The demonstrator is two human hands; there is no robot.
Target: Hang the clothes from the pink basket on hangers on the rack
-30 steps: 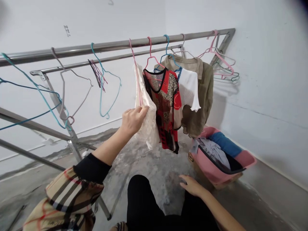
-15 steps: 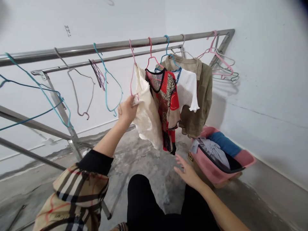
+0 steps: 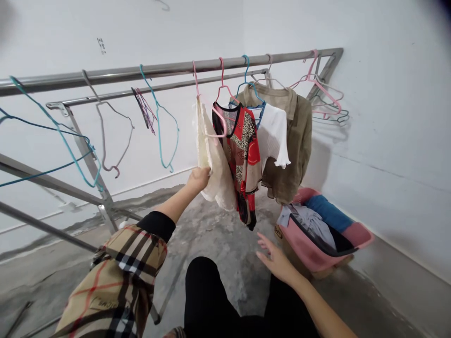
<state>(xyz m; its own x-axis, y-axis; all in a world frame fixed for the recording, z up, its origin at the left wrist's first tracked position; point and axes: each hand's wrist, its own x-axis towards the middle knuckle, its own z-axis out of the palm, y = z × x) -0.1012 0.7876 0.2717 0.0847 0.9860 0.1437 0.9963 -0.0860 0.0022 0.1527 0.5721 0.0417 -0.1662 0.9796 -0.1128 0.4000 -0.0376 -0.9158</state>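
My left hand [image 3: 199, 179] is closed on the edge of a cream sleeveless top [image 3: 218, 180]. The top hangs by one side from a pink hanger [image 3: 196, 82], whose other end pokes out bare in front of a red patterned blouse [image 3: 244, 155]. Beside the blouse hang a white short-sleeved top [image 3: 275, 131] on a blue hanger [image 3: 245, 77] and an olive shirt [image 3: 294, 141] at the back. Low in front, below the blouse, my right hand [image 3: 276, 258] is held with its fingers apart, touching nothing.
A metal rail [image 3: 116, 73] runs across, with a grey hanger [image 3: 102, 126] and a turquoise hanger [image 3: 158, 122] on its left. Pink and green hangers [image 3: 326, 96] cluster at the right end. A pink basket [image 3: 306, 244] of clothes sits on a cardboard box by the wall.
My left hand has moved down along the cream top, and one shoulder has come off the hanger. The hanger has turned, its free end now pointing right. My right hand has barely moved.
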